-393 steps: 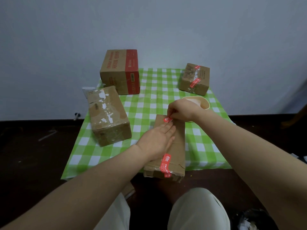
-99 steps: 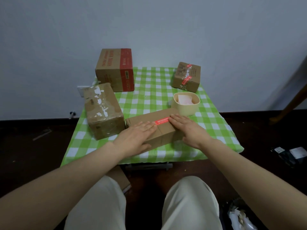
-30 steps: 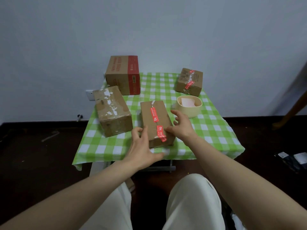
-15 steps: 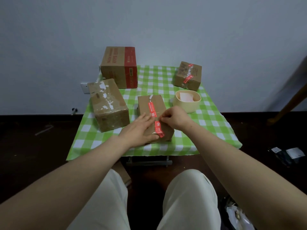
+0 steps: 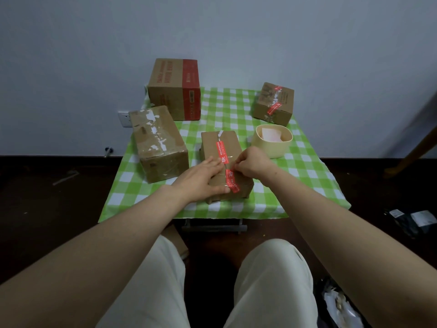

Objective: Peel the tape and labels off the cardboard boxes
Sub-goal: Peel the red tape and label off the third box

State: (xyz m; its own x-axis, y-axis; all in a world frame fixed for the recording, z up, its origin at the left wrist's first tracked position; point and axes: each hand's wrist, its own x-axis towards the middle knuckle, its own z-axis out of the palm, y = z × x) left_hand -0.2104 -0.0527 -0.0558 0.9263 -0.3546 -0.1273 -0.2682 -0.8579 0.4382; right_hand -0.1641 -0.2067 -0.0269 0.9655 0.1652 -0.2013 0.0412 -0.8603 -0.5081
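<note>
Progress check from my end: I'd call this early-to-middle, with most of the peeling still ahead. The narrow brown cardboard box sits mid-way across the green-and-white checked worktop, toward the front edge. Its red printed tape strip is still on, running along the top and folding down over the near end. My left hand lies flat on the box top, fingers straight, pinning it down. My right hand has its fingers curled in and looks to be pinching the red strip about halfway along, at a break in the red. I can't tell whether an edge has actually lifted.

The small brown carton at back right still carries red tape plus what looks like clear tape, and seems untouched. The wide brown box on the left shows ragged white label scraps and glossy film, so half done at best, I reckon. With the tall brown box at back left, I honestly can't say if its red band is tape or print. The cream plastic tub, just right of the narrow box, holds a pale pink scrap, probably a peeling.
</note>
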